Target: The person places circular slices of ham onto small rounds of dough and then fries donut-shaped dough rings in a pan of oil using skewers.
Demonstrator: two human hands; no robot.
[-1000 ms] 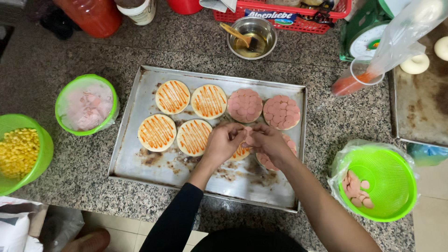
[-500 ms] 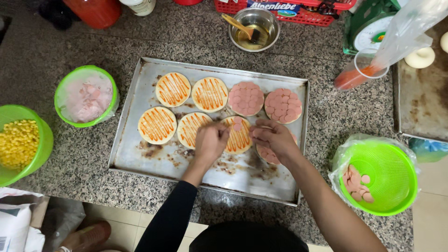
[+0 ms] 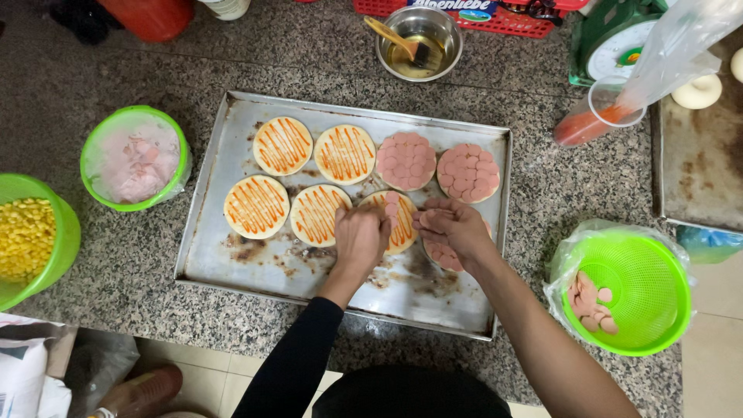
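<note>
1. Working over the metal baking tray at the centre of the frame, you have both hands on the lower row of small round dough bases.
2. Your left hand is curled narrow, fingertips pinched at the left edge of the sauced base in the middle of the tray; whether it holds a sausage slice, you cannot tell from this view.
3. Your right hand sits just right of that base, fingers drawn together over the half-hidden base beneath it, which carries pink sausage slices; what the fingers grip is hidden.
4. A few pink slices already lie along the top of the sauced base between your hands.
5. Four striped bases with orange sauce only fill the left part of the tray, two above and two below.
6. Two bases fully covered in sausage rounds lie in the upper right of the tray.
7. A green colander lined with plastic, at the lower right, holds a few remaining sausage slices.
8. At the left stand a green bowl of pink meat and, at the frame edge, a green bowl of corn kernels.
9. A steel bowl with a brush stands above the tray, and a sauce piping bag rests in a cup at the upper right.
</note>
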